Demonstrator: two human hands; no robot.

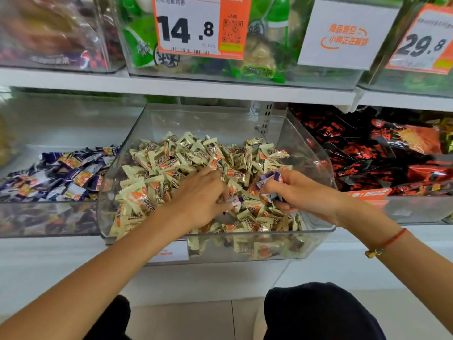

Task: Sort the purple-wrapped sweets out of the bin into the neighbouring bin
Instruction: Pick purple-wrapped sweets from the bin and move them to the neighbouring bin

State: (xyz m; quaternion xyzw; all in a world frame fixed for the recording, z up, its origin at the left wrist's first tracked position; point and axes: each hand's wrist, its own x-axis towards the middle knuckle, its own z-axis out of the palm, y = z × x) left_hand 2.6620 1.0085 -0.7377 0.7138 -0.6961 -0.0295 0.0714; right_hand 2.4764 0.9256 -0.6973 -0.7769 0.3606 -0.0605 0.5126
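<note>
Head view: a clear plastic bin [316, 153] sits pulled forward on a white shelf [196, 88], heaped with cream-wrapped sweets [186, 155]. The left hand [198, 200] lies knuckles-up on the heap at the bin's front middle, its fingers curled down into the sweets, with a purple-wrapped sweet [234, 201] at the fingertips; whether the fingers actually pinch it cannot be told. The right hand [294, 192] is over the bin's right front part, its fingers curled round a small bunch of purple-wrapped sweets [268, 179] that stick out above and below the fist. A red cord bracelet [389, 240] circles the right wrist. Left of the clear bin, touching its side, the neighbouring bin [49, 218] holds a layer of purple-wrapped sweets [61, 173]. Right of the clear bin lie red and black snack packets [362, 148]. Above it, an orange price tag [196, 25] reads 14.8.
</note>
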